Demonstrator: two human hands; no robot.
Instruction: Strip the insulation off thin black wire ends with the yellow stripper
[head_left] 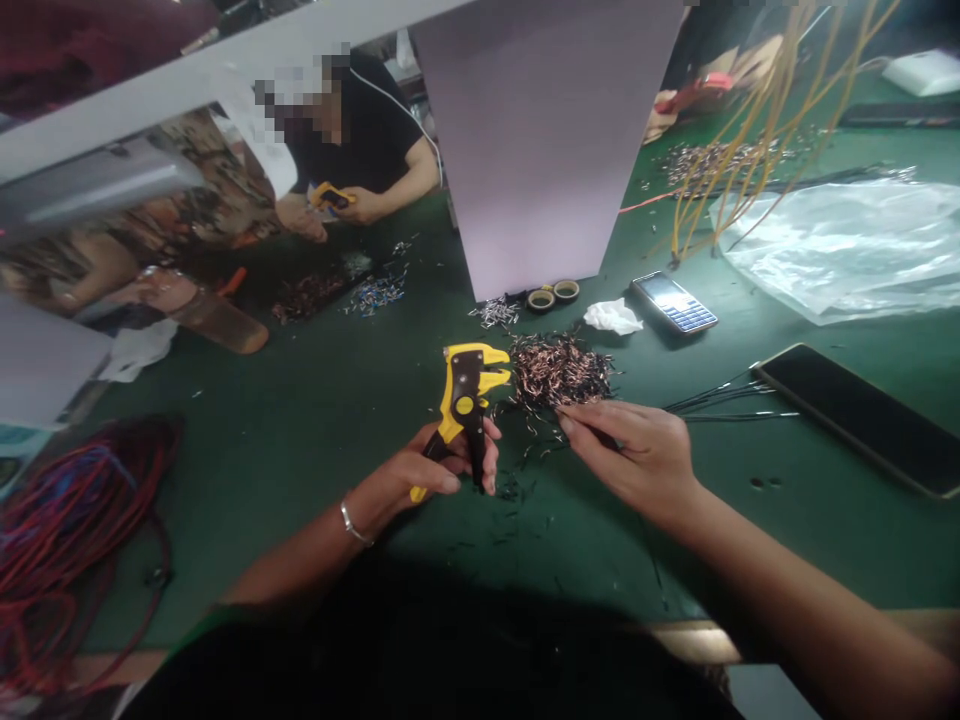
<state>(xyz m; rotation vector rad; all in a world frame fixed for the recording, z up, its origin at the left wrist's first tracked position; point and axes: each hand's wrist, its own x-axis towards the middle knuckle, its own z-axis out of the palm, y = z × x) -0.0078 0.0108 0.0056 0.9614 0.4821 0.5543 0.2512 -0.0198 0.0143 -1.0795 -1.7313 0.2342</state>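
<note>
My left hand (442, 462) is closed around the dark handles of a yellow and black wire stripper (463, 400), whose jaws point right and stand apart. Just right of those jaws lies a heap of short copper-coloured and black wire scraps (562, 370). At the heap's front edge, my right hand (637, 445) pinches a thin black wire, its tip showing at the fingers and most of it hidden by the hand. More black wires (712, 400) with bare ends lie to the right of this hand, beside a dark smartphone (862, 415).
Behind the heap are a keypad phone (675, 303), crumpled tissue (613, 317), tape rolls (553, 295) and small metal terminals (496, 313) before an upright panel (547, 150). Red cable coils (67, 540) lie left, a plastic bag (847, 250) right. Co-workers sit across the green table (300, 400).
</note>
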